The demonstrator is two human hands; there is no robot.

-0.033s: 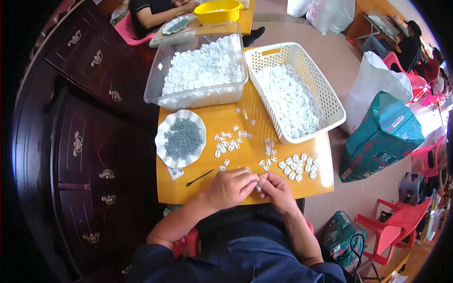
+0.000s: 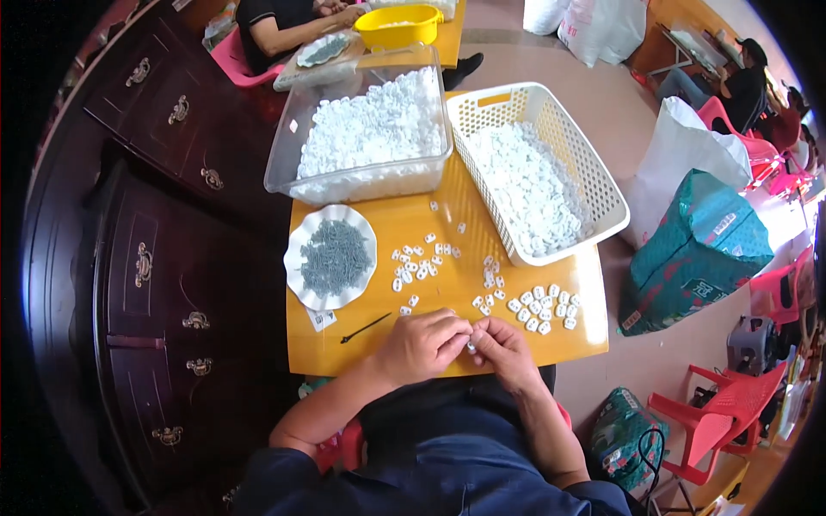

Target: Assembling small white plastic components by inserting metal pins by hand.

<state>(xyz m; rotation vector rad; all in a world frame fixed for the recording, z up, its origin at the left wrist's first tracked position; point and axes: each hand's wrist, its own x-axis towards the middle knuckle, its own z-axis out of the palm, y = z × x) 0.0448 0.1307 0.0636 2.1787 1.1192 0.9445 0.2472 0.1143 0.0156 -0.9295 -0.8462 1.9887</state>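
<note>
Head view: at the near edge of the yellow table (image 2: 413, 225), the left hand (image 2: 422, 346) and the right hand (image 2: 506, 351) meet fingertip to fingertip, both curled closed around a small white plastic piece (image 2: 471, 347) that shows only as a sliver between them. Whether each hand pinches it or just one does, I cannot tell.

Just left of the left hand, a thin black tool (image 2: 365, 328) lies flat on the table beside a small paper tag (image 2: 322, 320). Just beyond the right hand sits a cluster of white pieces (image 2: 542, 308), laid close together near the table's right edge. A looser scatter of the same pieces (image 2: 417, 261) spreads across the middle of the table.

To the left of that scatter stands a white scalloped dish (image 2: 297, 249) heaped with small grey metal parts (image 2: 334, 255). Farther back, a clear plastic tub (image 2: 284, 163) is filled with white pieces, and beside it on the right a white lattice basket (image 2: 602, 185) holds more of them, its corner hanging past the table edge.

Beyond these, a yellow bowl (image 2: 398, 23) rests on a second table, where another person's arm (image 2: 297, 26) reaches in. Dark wooden drawers (image 2: 163, 258) line the left side; a green sack (image 2: 693, 249) stands on the floor to the right.
</note>
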